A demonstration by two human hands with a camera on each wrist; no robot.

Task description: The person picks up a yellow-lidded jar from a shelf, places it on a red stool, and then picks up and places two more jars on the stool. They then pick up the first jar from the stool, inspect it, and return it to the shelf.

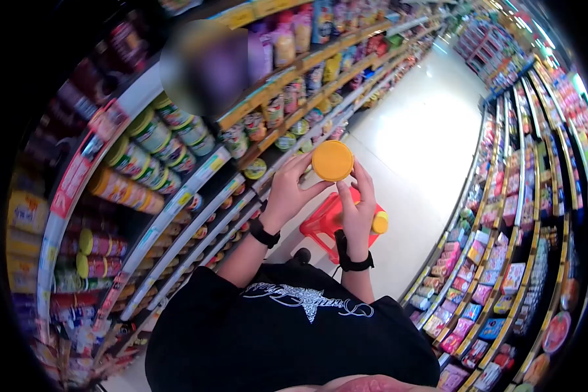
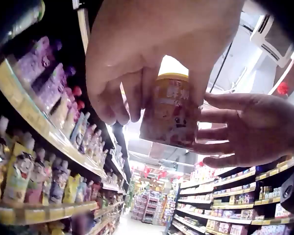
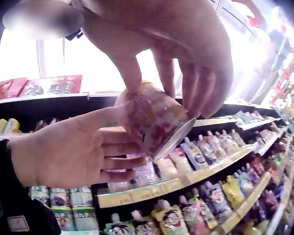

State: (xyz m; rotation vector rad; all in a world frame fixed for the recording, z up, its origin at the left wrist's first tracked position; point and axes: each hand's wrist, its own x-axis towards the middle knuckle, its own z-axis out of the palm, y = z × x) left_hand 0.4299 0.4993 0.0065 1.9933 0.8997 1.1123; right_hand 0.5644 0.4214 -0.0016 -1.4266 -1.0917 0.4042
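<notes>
Both hands hold up a jar with an orange lid (image 1: 333, 161) in front of the chest. The left hand (image 1: 290, 189) has its thumb and fingers round the left side of the jar; the right hand (image 1: 359, 212) touches the other side. In the left wrist view the labelled jar (image 2: 172, 110) hangs below the left hand (image 2: 161, 44), with the right hand (image 2: 255, 129) flat beside it. The right wrist view shows the jar's printed side (image 3: 154, 117) tilted, between the right hand (image 3: 171, 39) and the left hand (image 3: 63, 152).
A red basket or stool (image 1: 320, 219) stands below the hands, with a yellow-lidded container (image 1: 380, 222) at it. Shelves with cans (image 1: 153, 147) and pouches line the left. More stocked shelves (image 1: 503, 228) curve along the right, across the pale aisle floor (image 1: 418, 130).
</notes>
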